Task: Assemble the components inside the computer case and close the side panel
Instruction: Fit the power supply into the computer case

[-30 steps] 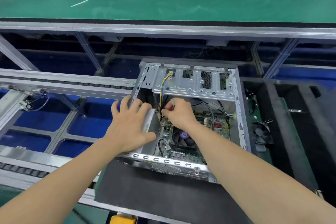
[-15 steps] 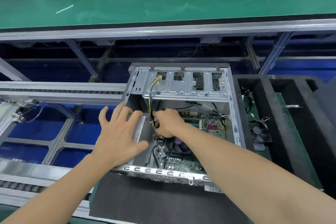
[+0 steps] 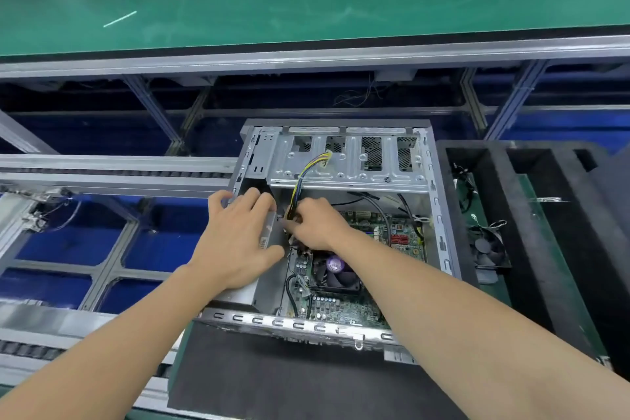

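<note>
Gotta brace the power supply point(image 3: 272, 237) with the flat, spread left hand point(image 3: 238, 237), pinch the cable bundle point(image 3: 299, 188) in the curled right hand point(image 3: 318, 225), and seat its plug straight.

You can reach into the computer case point(image 3: 293, 326) only from above, through its open side. The drive cage point(image 3: 347, 167) bars the far end. The cable bundle point(image 3: 301, 181) hangs from it into your right hand point(image 3: 317, 225), which pinches its lower end. Your left hand point(image 3: 238, 242) covers the power supply point(image 3: 267, 285) at the left. Free room lies right of the cooler fan point(image 3: 335, 271), though black cables point(image 3: 381, 208) cross it.
</note>
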Demonstrator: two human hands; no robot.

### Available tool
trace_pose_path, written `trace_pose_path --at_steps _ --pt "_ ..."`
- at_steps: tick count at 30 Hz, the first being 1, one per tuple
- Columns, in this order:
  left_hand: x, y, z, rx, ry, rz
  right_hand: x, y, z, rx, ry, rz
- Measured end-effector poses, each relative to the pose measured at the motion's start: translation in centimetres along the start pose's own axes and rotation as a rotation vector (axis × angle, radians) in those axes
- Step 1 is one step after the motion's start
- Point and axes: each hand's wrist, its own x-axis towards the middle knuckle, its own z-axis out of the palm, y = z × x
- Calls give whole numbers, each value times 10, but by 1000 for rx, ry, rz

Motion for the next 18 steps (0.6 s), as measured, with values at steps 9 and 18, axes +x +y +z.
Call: trace_pose_path --at_steps 9,18 --pt "14 1 0 79 83 48 8 -5 17 316 289 185" --pt "-17 -22 -10 -503 -327 -515 13 1 17 408 296 227"
